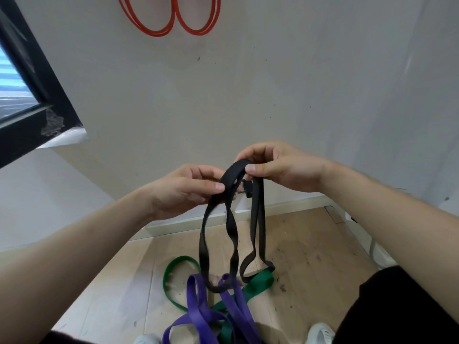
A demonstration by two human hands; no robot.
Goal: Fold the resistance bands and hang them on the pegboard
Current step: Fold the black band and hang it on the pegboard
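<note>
here, left hand [185, 188] and right hand [275, 167] pinch the black band [229, 234] (loops hanging); purple band [198, 306] and green band [258, 281] lie on the floor [310, 256].

A dark-framed window [37, 78] at ten o'clock, scuffed wooden floor [310, 244] at six — a white shoe [320, 333] at five.

Red bands [159, 34] are cut off by the top edge; the purple band [195, 306] and white shoes [320, 333] run past the bottom edge.
</note>
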